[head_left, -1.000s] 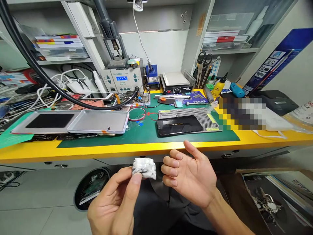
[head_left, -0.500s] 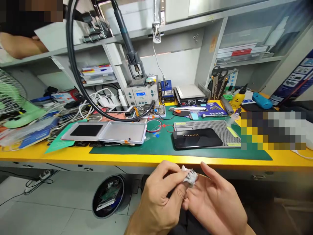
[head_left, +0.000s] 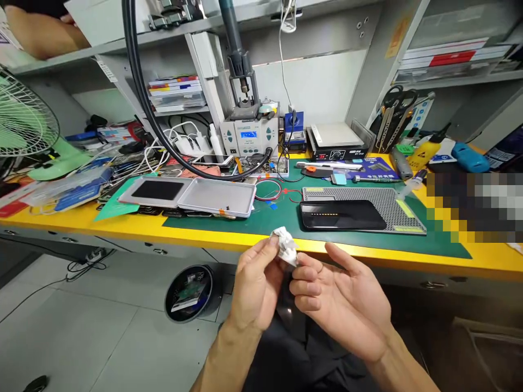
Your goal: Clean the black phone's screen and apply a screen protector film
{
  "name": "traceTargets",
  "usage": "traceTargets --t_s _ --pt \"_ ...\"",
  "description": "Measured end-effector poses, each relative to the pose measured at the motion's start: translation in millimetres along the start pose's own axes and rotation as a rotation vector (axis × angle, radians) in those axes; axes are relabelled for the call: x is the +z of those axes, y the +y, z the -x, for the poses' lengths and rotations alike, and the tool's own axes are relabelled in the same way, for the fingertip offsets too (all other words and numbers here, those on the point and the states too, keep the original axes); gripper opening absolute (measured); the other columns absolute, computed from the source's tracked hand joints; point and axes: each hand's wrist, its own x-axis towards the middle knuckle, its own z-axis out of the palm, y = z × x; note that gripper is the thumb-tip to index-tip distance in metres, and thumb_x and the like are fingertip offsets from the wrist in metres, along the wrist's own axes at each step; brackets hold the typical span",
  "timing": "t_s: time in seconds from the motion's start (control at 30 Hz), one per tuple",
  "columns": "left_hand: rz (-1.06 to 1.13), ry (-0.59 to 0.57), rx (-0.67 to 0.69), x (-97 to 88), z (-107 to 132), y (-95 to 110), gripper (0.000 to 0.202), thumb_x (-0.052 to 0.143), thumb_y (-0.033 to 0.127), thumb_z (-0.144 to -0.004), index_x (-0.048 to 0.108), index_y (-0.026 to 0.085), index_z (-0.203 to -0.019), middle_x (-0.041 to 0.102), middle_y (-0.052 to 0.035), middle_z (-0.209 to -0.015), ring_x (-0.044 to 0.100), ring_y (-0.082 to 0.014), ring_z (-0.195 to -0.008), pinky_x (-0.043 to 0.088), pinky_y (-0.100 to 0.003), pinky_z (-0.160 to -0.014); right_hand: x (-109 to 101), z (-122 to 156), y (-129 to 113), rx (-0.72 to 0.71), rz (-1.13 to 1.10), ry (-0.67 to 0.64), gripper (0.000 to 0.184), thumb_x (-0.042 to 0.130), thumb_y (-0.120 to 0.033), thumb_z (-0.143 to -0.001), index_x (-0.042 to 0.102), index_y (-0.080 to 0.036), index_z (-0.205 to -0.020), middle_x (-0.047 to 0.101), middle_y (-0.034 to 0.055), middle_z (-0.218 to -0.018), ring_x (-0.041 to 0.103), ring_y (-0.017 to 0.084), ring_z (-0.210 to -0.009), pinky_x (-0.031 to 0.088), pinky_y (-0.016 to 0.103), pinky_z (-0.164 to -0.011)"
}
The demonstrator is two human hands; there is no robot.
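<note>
My left hand (head_left: 258,286) pinches a crumpled white tissue (head_left: 286,247) with grey smudges between thumb and fingers, just off the front edge of the bench. Beside it my right hand (head_left: 341,294) is palm up, thumb spread and fingers half curled. Its index fingertip is at the tissue's lower edge; whether it touches I cannot tell. Beyond the hands, a black smartphone (head_left: 343,215) lies on a perforated grey plate (head_left: 408,220) over a green mat (head_left: 281,223).
Left on the bench lies an open flat case (head_left: 218,197) with a dark panel. A hot air station (head_left: 249,136) stands behind, its black hose (head_left: 141,98) arching forward. A bin (head_left: 190,294) sits on the floor. Another person's arm (head_left: 47,30) rests on the shelf at upper left.
The tissue has passed into clearer view in my left hand, which has risen and turned. My right hand has moved slightly left and up, its fingers curling. The camera view has shifted down.
</note>
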Motion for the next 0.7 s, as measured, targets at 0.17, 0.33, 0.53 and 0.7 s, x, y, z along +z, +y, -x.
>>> traceTargets --t_s 0.17,0.33,0.53,0.7 --pt "-0.155 -0.039 0.169 -14.0 20.5 6.0 0.016 0.077 0.031 -0.086 0.079 0.016 -0.092 0.067 -0.0021 -0.083 0.057 -0.0122 -0.08 0.047 -0.021 -0.077 4.6 2.3 -3.2 -0.03 0.033 -0.02 0.048 0.056 -0.044 -0.098 0.071 0.0 -0.11 0.059 0.0091 -0.088 0.055 0.016 -0.08 0.047 0.027 -0.074" --pt "-0.699 -0.273 0.559 -19.6 36.2 6.4 0.016 0.063 0.017 -0.094 0.077 0.022 -0.098 0.066 -0.0037 -0.09 0.062 -0.0152 -0.085 0.05 -0.024 -0.077 6.2 1.0 1.2 -0.048 0.069 0.0 0.053 0.053 -0.045 -0.1 0.071 0.002 -0.116 0.067 0.0141 -0.099 0.061 0.019 -0.088 0.05 0.03 -0.083" --pt "-0.979 -0.312 0.906 -22.4 27.3 -7.6 0.018 0.057 0.008 -0.091 0.07 0.02 -0.095 0.064 -0.0037 -0.082 0.061 -0.014 -0.074 0.048 -0.024 -0.069 -2.9 4.6 23.3 -0.248 0.273 0.046 0.046 0.056 -0.044 -0.099 0.077 -0.005 -0.114 0.068 0.016 -0.108 0.061 0.02 -0.096 0.051 0.029 -0.086" --pt "-0.676 -0.029 0.346 -24.1 30.8 -15.5 0.037 0.062 0.046 -0.094 0.065 0.017 -0.07 0.057 -0.0004 -0.067 0.052 -0.0118 -0.062 0.04 -0.023 -0.061 -13.1 20.7 23.8 -0.366 0.809 0.134 0.047 0.069 -0.05 -0.09 0.072 -0.024 -0.13 0.067 0.0141 -0.111 0.063 0.026 -0.099 0.053 0.039 -0.087"
